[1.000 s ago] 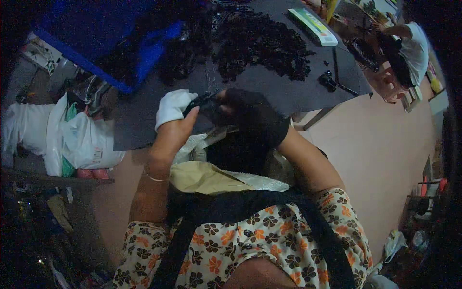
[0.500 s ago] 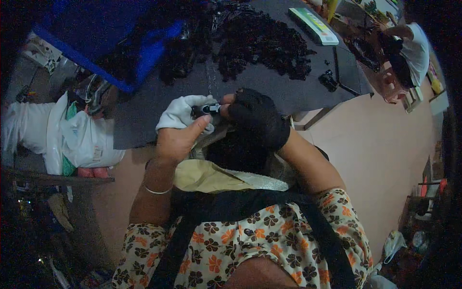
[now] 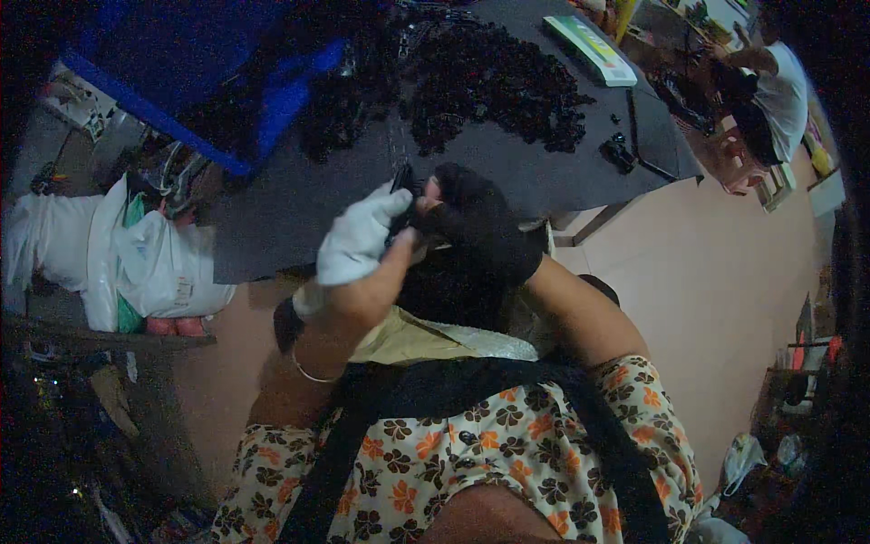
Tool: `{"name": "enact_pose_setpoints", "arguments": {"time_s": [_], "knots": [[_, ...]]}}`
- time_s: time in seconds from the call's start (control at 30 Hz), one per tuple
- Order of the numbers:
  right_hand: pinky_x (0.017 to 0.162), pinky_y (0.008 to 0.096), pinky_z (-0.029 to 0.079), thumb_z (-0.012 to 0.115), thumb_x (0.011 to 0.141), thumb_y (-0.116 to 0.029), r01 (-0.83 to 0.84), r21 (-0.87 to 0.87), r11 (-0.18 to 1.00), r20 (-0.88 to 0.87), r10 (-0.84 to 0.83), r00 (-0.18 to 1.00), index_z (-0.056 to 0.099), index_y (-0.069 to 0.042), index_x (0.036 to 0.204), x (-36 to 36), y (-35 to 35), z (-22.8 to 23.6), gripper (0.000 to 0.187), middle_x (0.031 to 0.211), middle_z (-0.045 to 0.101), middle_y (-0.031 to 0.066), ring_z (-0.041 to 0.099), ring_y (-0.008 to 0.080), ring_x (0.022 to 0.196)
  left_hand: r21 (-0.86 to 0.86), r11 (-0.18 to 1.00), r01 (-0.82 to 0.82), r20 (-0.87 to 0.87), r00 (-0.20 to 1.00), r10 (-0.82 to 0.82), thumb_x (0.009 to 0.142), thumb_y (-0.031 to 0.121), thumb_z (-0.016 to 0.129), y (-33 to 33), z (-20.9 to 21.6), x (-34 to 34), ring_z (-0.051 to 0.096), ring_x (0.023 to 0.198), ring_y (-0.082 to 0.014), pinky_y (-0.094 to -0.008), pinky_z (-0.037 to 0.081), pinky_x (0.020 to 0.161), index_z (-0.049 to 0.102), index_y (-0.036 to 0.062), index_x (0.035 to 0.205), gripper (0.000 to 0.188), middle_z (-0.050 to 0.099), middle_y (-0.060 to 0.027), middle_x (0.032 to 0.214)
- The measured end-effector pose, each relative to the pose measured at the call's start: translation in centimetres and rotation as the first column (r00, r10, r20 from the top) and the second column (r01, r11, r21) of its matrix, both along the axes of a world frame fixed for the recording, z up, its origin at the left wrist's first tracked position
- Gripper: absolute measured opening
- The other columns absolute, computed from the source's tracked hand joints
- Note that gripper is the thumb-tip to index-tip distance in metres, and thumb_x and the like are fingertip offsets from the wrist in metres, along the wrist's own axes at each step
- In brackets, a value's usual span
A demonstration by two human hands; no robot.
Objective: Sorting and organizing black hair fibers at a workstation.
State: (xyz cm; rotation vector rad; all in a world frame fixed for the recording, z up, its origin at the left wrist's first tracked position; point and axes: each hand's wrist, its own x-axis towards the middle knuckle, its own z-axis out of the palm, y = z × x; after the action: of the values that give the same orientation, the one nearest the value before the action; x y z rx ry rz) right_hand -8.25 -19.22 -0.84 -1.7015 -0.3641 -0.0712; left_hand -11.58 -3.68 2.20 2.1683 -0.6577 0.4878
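Note:
In front of my body, over the near edge of the dark-covered table, my two hands meet. My left hand, in a white glove that leaves the thumb bare, is closed around a small black part, somewhat smeared by motion. Fingers of my right hand, in a black fingerless glove, are curled against the same part from the right. Most of the part is hidden between the fingers. Beyond the hands lies a large heap of small black parts.
A blue bin stands at the upper left. A white-and-green box lies at the far right of the table, a small black cluster nearer. White plastic bags sit at the left. Another person works at the upper right.
My left hand has turned and moved right, closer to the right hand. The black part with a light end, lying sideways before, now points upward and is more covered.

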Motion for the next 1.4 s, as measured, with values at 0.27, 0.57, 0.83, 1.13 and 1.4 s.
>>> {"name": "enact_pose_setpoints", "arguments": {"time_s": [0.27, 0.57, 0.83, 1.13, 1.4], "knots": [[0.059, 0.0259, 0.043, 0.057, 0.077, -0.012, -0.116, 0.157, 0.981, -0.027, 0.122, 0.992, 0.049, -0.005, 0.077, -0.4, 0.4, -0.6, 0.010, 0.068, 0.051, 0.0024, 0.050, 0.0090, 0.063, -0.010, 1.000, 0.011, 0.019, 1.000, -0.011, 0.073, -0.001, 0.062, 0.2, -0.6, -0.3, 0.055, 0.098, -0.0301, -0.0339, 0.039, 0.089, 0.056, -0.0026, 0.098, 0.025, 0.056, -0.0189, 0.104], [0.060, 0.0310, 0.043, 0.059, 0.078, -0.018, -0.089, 0.177, 0.980, -0.087, 0.106, 0.990, 0.052, -0.003, 0.079, -1.5, 1.2, 0.4, 0.016, 0.068, 0.053, 0.0063, 0.052, 0.0165, 0.063, 0.016, 0.998, 0.055, 0.112, 0.992, -0.056, 0.077, -0.002, 0.055, 0.6, -0.7, 0.2, 0.054, 0.100, -0.0303, -0.0337, 0.042, 0.087, 0.057, -0.0042, 0.099, 0.023, 0.057, -0.0191, 0.104], [0.067, 0.0297, 0.046, 0.070, 0.072, -0.020, -0.092, 0.026, 0.995, 0.284, 0.081, 0.955, 0.055, 0.000, 0.093, 0.7, -0.5, -0.8, 0.032, 0.076, 0.059, 0.0107, 0.057, 0.0168, 0.073, -0.286, 0.958, 0.015, -0.346, 0.931, -0.118, 0.080, -0.003, 0.053, 1.4, -0.2, -0.3, 0.056, 0.096, -0.0198, -0.0281, 0.045, 0.080, 0.057, -0.0053, 0.099, 0.020, 0.059, -0.0164, 0.101], [0.070, 0.0327, 0.046, 0.071, 0.067, -0.027, -0.342, -0.486, 0.804, -0.091, 0.342, 0.935, 0.060, -0.001, 0.089, 1.8, -3.0, 1.7, 0.035, 0.077, 0.061, 0.0138, 0.060, 0.0256, 0.075, 0.166, 0.972, 0.169, -0.096, 0.983, -0.154, 0.076, 0.015, 0.063, 6.3, 0.6, 6.3, 0.052, 0.103, -0.0288, -0.0340, 0.040, 0.087, 0.054, 0.0007, 0.110, 0.038, 0.055, -0.0172, 0.111], [0.084, 0.0414, 0.044, 0.061, 0.073, -0.019, 0.545, -0.574, 0.611, 0.680, -0.015, 0.733, 0.053, -0.009, 0.112, 5.3, -2.9, 0.6, 0.041, 0.116, 0.047, 0.0224, 0.050, 0.0361, 0.102, 0.346, 0.885, -0.312, 0.219, 0.944, 0.247, 0.079, 0.024, 0.060, 7.7, -1.9, 20.9, 0.053, 0.102, -0.0301, -0.0304, 0.040, 0.086, 0.046, -0.0004, 0.120, 0.050, 0.054, -0.0173, 0.114]]}}
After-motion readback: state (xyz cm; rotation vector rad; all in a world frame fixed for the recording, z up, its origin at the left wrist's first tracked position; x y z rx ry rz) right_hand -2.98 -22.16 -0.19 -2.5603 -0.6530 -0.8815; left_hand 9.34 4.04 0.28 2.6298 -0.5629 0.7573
